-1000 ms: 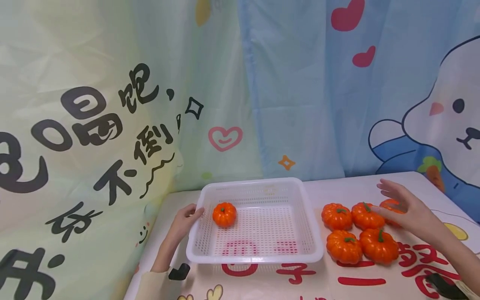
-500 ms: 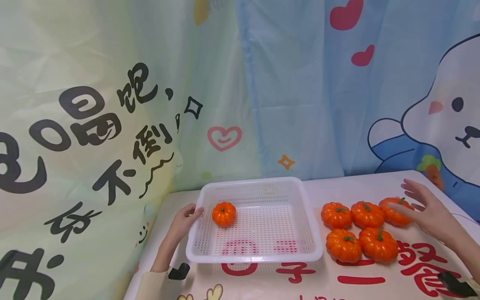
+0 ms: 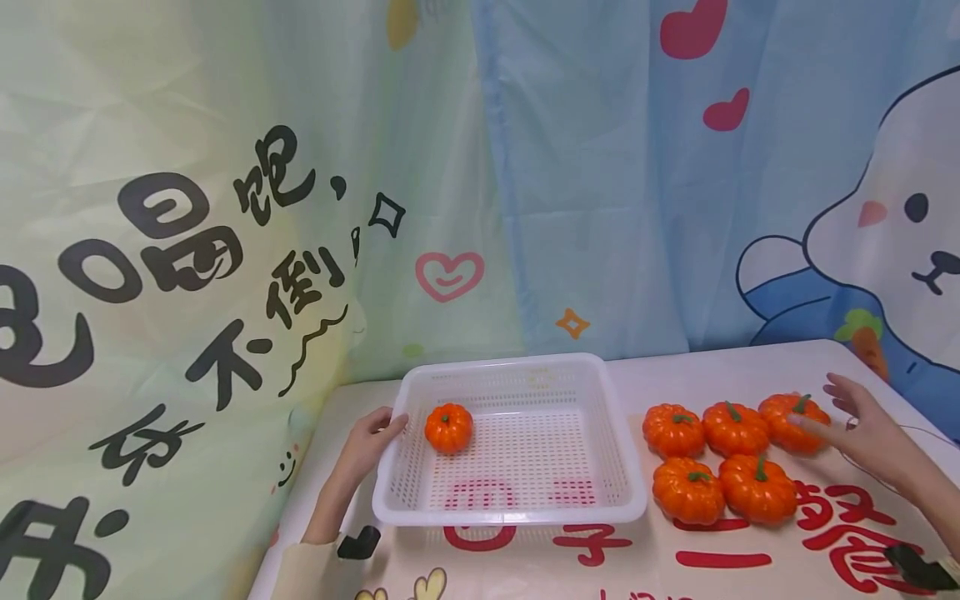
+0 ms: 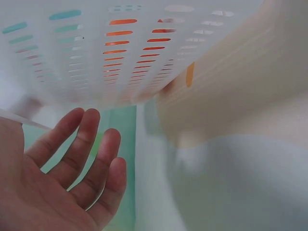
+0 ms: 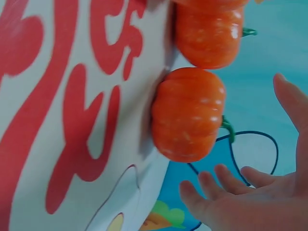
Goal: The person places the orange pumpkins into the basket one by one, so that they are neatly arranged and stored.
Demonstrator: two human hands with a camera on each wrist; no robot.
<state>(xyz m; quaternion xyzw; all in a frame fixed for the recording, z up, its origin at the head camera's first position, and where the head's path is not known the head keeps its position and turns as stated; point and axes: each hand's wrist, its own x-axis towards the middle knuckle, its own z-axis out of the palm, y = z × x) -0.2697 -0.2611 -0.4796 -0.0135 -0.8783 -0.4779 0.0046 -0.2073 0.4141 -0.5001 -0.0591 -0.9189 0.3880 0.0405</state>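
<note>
Rightward and slightly down went the right hand [image 3: 873,437], its fingers apart and holding nothing, now beside the far-right pumpkin [image 3: 781,425]. Printed curtains [image 3: 592,167] hang behind a table [image 3: 697,375]. On it, the left hand [image 3: 371,442] hooks its thumb over a white basket [image 3: 510,520], presumably steadying it. One pumpkin [image 3: 448,428] lies inside; four others [image 3: 688,493] cluster outside with the far-right one, probably for easy reach.

A pale blue curtain [image 3: 585,183] hangs at one o'clock, with a white cartoon animal [image 3: 888,275] at three, black lettering [image 3: 224,385] at nine and red characters [image 3: 723,561] on the worktop [image 3: 690,377] at five.
</note>
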